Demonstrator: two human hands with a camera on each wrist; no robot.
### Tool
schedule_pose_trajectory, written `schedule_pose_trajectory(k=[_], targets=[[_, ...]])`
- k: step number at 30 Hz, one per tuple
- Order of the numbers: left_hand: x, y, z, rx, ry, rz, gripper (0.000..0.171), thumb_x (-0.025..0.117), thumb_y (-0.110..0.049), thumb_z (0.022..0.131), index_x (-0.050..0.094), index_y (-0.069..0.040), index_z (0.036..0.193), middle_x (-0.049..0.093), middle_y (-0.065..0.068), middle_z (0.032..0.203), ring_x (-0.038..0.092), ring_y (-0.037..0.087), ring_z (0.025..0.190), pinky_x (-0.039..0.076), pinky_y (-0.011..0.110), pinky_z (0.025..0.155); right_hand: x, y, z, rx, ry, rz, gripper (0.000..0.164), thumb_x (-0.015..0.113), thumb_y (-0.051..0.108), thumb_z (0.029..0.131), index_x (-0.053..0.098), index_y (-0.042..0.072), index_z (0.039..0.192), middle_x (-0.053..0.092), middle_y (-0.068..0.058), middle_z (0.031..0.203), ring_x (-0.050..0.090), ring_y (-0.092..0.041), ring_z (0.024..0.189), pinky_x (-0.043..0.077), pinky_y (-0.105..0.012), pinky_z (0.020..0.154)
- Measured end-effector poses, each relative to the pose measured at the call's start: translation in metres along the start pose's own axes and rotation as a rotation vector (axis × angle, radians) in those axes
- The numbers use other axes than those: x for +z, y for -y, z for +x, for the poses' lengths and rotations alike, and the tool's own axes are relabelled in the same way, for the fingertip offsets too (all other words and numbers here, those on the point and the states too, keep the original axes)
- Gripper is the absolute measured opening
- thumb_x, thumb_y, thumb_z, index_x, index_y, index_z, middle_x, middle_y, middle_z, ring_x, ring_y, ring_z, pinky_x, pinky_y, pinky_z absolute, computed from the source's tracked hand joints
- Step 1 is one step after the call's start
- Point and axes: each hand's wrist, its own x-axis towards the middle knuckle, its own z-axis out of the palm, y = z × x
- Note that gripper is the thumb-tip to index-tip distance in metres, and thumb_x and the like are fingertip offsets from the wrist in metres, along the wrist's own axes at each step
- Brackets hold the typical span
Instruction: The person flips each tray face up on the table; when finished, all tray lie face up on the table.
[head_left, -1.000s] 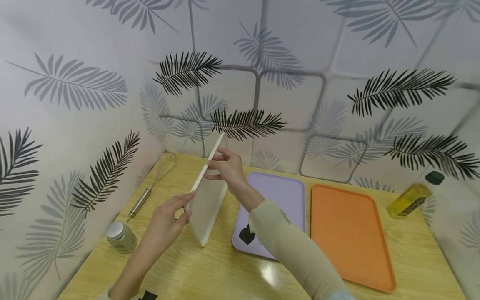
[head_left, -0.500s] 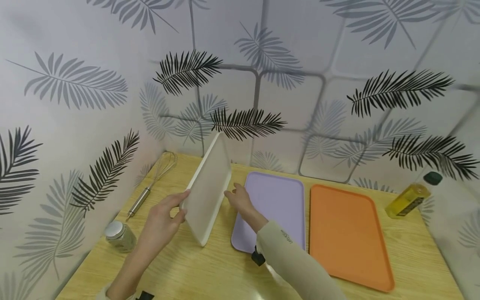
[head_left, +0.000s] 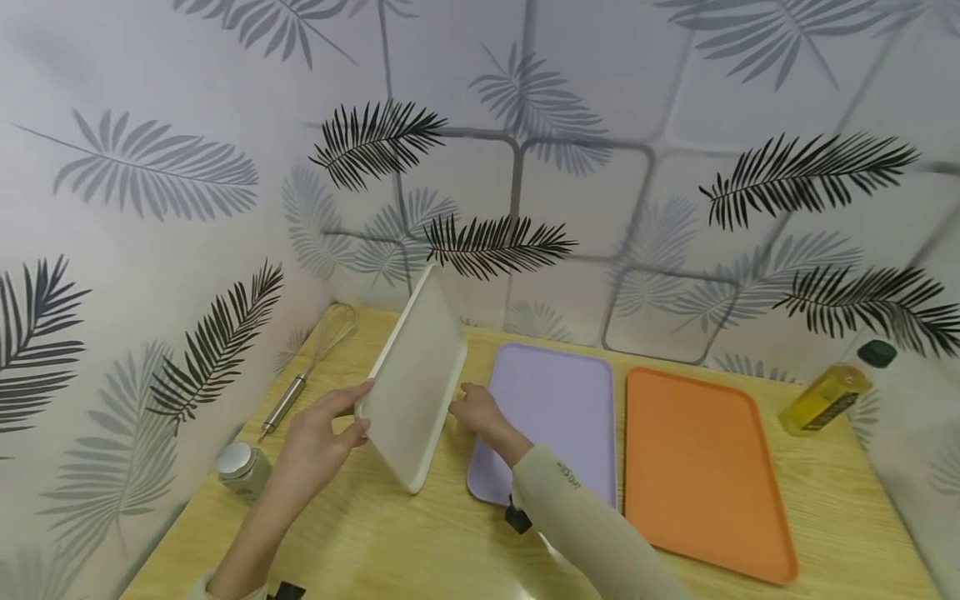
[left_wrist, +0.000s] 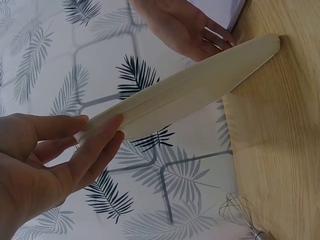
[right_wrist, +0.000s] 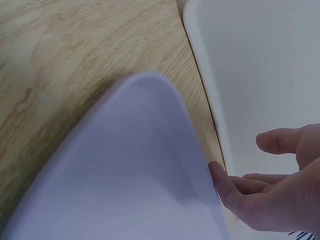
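Note:
A white tray (head_left: 416,383) stands tilted on its lower long edge on the wooden table, its hollow face turned to the right. My left hand (head_left: 322,433) pinches its raised edge near the front corner, thumb on one side and fingers on the other, as the left wrist view (left_wrist: 55,155) confirms. Low at the tray's bottom edge is my right hand (head_left: 480,412), its fingers loosely bent and nothing gripped. In the right wrist view, that hand's fingertips (right_wrist: 216,170) lie between the white rim and the purple tray (right_wrist: 135,165), with the thumb apart from them.
An orange tray (head_left: 701,475) lies flat right of the purple one. Beyond it stands an oil bottle (head_left: 828,396) with a dark cap. On the left are a whisk (head_left: 300,379) and a glass jar (head_left: 243,471) with a metal lid. Patterned walls border the table.
My right hand has left the white tray's raised edge and come down to its bottom edge. The tray leans slightly further left, showing more of its face. My left hand keeps its hold.

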Motion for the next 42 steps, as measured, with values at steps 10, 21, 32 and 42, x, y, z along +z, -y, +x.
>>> schedule_pose_trajectory(k=[10, 21, 32, 42], targets=[[-0.003, 0.016, 0.003, -0.081, 0.015, -0.155, 0.048, 0.061, 0.007, 0.089, 0.053, 0.001, 0.135, 0.052, 0.025, 0.134, 0.066, 0.034, 0.096, 0.057, 0.025, 0.068, 0.01, 0.003, 0.0, 0.0, -0.073, 0.006, 0.063, 0.053, 0.007, 0.086, 0.034, -0.008, 0.144, 0.04, -0.027, 0.145, 0.033, -0.039, 0.136, 0.029, -0.049, 0.112], [-0.007, 0.049, 0.005, -0.241, -0.008, -0.429, 0.05, 0.054, 0.01, 0.092, 0.045, 0.003, 0.14, 0.046, 0.026, 0.137, 0.06, 0.032, 0.107, 0.057, 0.03, 0.075, 0.014, 0.004, -0.002, 0.025, -0.085, 0.062, 0.07, 0.052, 0.005, 0.084, 0.026, -0.007, 0.147, 0.031, -0.026, 0.151, 0.028, -0.04, 0.139, 0.029, -0.051, 0.111], [-0.008, 0.071, 0.003, -0.315, -0.028, -0.543, 0.054, 0.051, 0.008, 0.092, 0.04, -0.001, 0.145, 0.038, 0.029, 0.143, 0.05, 0.04, 0.121, 0.056, 0.032, 0.079, 0.004, -0.001, 0.006, -0.006, -0.104, 0.086, 0.065, 0.053, 0.004, 0.084, 0.032, -0.01, 0.143, 0.042, -0.027, 0.142, 0.039, -0.04, 0.132, 0.036, -0.048, 0.107], [-0.008, 0.082, 0.002, -0.357, -0.06, -0.594, 0.056, 0.051, 0.009, 0.092, 0.038, 0.0, 0.145, 0.044, 0.029, 0.134, 0.063, 0.011, 0.094, 0.057, 0.034, 0.078, 0.004, -0.007, 0.01, -0.026, -0.183, 0.134, 0.029, 0.06, 0.001, 0.091, 0.061, -0.005, 0.118, 0.065, -0.022, 0.116, 0.06, -0.031, 0.11, 0.052, -0.038, 0.09]])
